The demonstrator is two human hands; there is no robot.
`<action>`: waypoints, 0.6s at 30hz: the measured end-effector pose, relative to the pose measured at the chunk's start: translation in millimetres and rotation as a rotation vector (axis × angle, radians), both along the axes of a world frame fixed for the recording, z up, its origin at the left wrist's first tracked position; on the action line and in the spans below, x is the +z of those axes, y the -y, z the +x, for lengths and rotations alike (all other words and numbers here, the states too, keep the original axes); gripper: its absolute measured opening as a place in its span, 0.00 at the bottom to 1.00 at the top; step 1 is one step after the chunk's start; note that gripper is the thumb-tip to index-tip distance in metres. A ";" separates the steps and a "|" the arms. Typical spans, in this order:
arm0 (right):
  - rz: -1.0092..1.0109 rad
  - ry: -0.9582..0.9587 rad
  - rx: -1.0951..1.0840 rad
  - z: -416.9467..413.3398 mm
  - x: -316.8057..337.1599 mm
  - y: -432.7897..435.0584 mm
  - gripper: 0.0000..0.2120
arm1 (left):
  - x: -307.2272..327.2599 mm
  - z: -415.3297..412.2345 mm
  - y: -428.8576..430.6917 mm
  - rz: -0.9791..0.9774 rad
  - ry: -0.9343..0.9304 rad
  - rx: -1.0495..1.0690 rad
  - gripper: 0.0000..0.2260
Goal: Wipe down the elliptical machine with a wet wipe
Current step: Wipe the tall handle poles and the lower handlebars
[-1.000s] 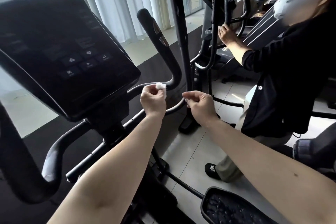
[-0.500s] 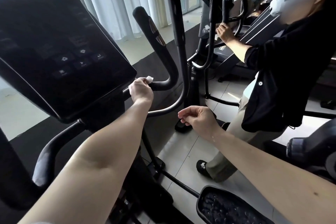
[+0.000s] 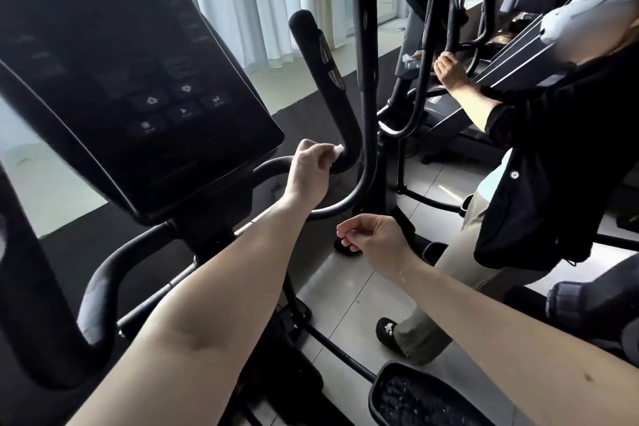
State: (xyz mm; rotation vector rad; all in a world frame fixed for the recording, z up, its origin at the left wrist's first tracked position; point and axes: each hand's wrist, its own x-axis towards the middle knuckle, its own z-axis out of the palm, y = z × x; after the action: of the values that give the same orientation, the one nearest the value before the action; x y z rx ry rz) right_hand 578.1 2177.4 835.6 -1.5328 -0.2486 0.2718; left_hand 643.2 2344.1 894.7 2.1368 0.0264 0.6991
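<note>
The black elliptical machine fills the left half, with its dark console point(image 3: 138, 86) up front. A padded inner handlebar point(image 3: 328, 79) rises to the right of the console and bends at its base. My left hand point(image 3: 311, 169) grips a small white wet wipe point(image 3: 337, 150) and presses it against that bend. My right hand point(image 3: 375, 235) hovers lower, to the right, fingers loosely curled and holding nothing, just below the thin curved moving arm point(image 3: 366, 135).
Another person point(image 3: 553, 162) in black stands close on the right, a hand on the neighbouring machine's handle point(image 3: 453, 21). A foot pedal point(image 3: 422, 398) lies at the bottom right. White curtains hang behind. Tiled floor shows between the machines.
My left hand moved with the wipe from the thin lower bar up to the bend of the padded handlebar. My right hand let go of the bar and dropped away.
</note>
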 end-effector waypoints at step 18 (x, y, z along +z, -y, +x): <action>-0.041 -0.015 -0.021 -12.0 -20.0 20.9 0.17 | 16.7 4.7 18.3 0.145 -0.097 0.174 0.11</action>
State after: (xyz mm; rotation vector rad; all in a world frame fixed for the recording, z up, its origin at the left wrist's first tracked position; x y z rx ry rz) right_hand 566.1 2156.5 815.7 -1.5722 -0.2160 0.2733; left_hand 647.9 2325.8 911.5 2.3260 0.2222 0.7150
